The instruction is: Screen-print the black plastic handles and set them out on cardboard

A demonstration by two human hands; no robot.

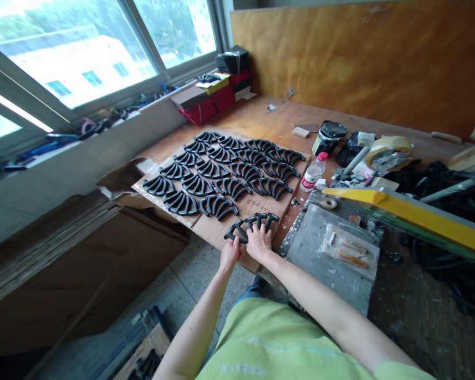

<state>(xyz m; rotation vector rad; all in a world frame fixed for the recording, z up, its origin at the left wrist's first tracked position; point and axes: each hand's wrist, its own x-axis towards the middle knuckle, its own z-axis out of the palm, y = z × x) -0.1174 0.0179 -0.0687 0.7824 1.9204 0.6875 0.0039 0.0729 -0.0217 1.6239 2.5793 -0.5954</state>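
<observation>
Both of my hands rest on a small fan of black curved plastic parts point(253, 224) at the near edge of a cardboard sheet point(209, 227). My left hand point(229, 254) lies at the fan's left end, fingers curled over it. My right hand point(259, 241) presses on the middle of the fan with its fingers spread. Several more fans of the same black curved parts point(225, 169) lie in rows across the cardboard beyond my hands.
A plastic water bottle point(313, 172) stands right of the cardboard. A grey metal plate point(332, 253) with a yellow bar point(415, 214), a tape roll point(388, 150), a black tub point(329, 137) and black tubing point(451, 184) fill the right. Boxes point(214, 97) sit by the window; stacked cardboard point(63, 248) lies left.
</observation>
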